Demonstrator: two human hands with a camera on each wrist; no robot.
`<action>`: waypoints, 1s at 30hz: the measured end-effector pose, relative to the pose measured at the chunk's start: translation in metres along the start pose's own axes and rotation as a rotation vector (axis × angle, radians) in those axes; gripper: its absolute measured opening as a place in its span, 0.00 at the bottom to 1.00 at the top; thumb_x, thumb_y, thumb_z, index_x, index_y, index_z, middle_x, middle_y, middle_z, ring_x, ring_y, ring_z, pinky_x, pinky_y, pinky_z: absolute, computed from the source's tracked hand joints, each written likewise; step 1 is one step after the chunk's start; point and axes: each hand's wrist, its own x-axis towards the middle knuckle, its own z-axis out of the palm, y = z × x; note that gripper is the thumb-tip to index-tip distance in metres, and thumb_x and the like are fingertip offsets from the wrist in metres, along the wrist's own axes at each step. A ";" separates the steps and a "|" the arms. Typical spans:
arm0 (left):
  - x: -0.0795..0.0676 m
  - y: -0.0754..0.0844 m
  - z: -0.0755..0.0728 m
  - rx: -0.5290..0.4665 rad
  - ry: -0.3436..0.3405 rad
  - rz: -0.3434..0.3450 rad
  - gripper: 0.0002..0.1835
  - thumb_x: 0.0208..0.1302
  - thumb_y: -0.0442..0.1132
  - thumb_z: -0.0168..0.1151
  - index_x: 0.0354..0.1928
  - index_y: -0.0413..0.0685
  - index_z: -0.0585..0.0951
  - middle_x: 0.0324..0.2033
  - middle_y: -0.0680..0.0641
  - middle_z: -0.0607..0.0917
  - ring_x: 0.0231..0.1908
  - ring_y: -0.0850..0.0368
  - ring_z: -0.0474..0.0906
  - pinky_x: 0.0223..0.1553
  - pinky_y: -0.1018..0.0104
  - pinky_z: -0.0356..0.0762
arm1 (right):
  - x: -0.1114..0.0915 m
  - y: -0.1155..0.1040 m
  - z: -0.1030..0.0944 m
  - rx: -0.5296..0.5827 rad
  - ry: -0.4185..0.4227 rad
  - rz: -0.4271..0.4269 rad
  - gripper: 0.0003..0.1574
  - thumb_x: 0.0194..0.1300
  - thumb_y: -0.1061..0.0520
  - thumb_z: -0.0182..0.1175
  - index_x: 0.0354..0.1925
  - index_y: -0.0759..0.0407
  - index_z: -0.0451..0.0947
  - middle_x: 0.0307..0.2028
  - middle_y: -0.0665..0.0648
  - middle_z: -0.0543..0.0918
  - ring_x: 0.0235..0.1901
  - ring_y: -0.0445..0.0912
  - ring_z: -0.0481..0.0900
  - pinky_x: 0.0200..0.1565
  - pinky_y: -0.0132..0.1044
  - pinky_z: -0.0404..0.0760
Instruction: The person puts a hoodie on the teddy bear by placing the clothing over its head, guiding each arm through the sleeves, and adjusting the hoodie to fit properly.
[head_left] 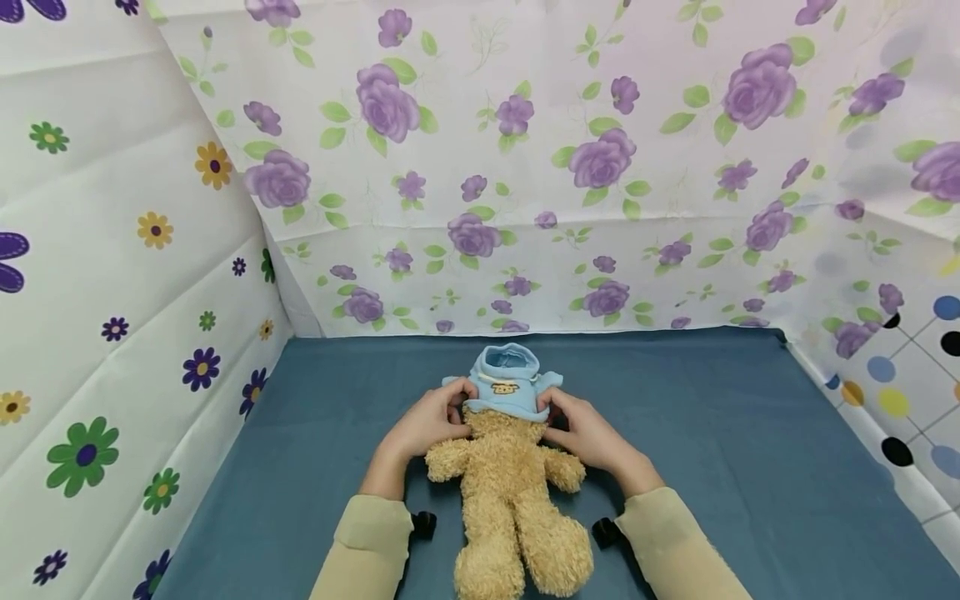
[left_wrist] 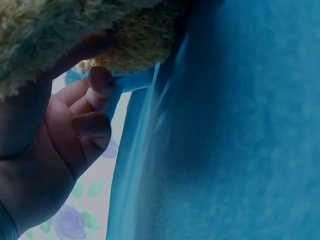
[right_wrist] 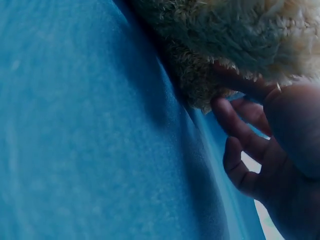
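While pinching the hem [head_left: 508, 412] of the blue shirt [head_left: 528, 398] with left hand [head_left: 431, 423] and right hand [head_left: 592, 432], noting the teddy bear [head_left: 491, 483] lying on the blue table [head_left: 315, 417], shirt over its head. Advising even tension both sides, without snagging fur [head_left: 498, 458]. Seeing floral sheets [head_left: 525, 196] behind; judging outstretched arms [head_left: 448, 460], below the hem, a likely obstruction.

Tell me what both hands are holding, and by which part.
The light blue shirt on the teddy bear, by the shirt's lower hem: the left hand grips one side, the right hand the other.
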 end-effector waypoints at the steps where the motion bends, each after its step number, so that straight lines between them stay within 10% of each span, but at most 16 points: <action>1: 0.000 0.000 0.001 0.002 0.005 0.012 0.20 0.71 0.26 0.69 0.58 0.51 0.76 0.29 0.49 0.79 0.24 0.56 0.73 0.32 0.61 0.73 | 0.000 0.000 0.000 -0.020 0.007 -0.012 0.19 0.76 0.65 0.66 0.48 0.46 0.67 0.42 0.51 0.75 0.37 0.42 0.77 0.37 0.41 0.76; 8: 0.001 0.003 0.006 0.041 0.059 0.060 0.18 0.69 0.26 0.70 0.54 0.52 0.81 0.44 0.48 0.83 0.20 0.61 0.68 0.30 0.63 0.70 | -0.002 -0.005 -0.002 -0.140 0.053 -0.041 0.22 0.76 0.66 0.64 0.39 0.49 0.60 0.32 0.49 0.63 0.28 0.39 0.61 0.34 0.40 0.60; 16: 0.005 0.004 0.013 0.105 0.087 0.093 0.14 0.69 0.25 0.69 0.46 0.52 0.78 0.24 0.54 0.71 0.17 0.65 0.54 0.30 0.65 0.63 | -0.002 -0.009 -0.002 -0.213 0.071 0.019 0.17 0.80 0.65 0.57 0.40 0.50 0.60 0.28 0.46 0.58 0.23 0.36 0.56 0.33 0.37 0.56; 30: 0.008 0.010 0.016 0.148 0.113 0.106 0.10 0.75 0.31 0.67 0.45 0.53 0.75 0.25 0.52 0.66 0.19 0.63 0.51 0.32 0.64 0.62 | 0.000 -0.019 0.004 -0.203 0.194 -0.011 0.16 0.81 0.62 0.58 0.40 0.50 0.61 0.24 0.43 0.54 0.22 0.36 0.53 0.31 0.37 0.55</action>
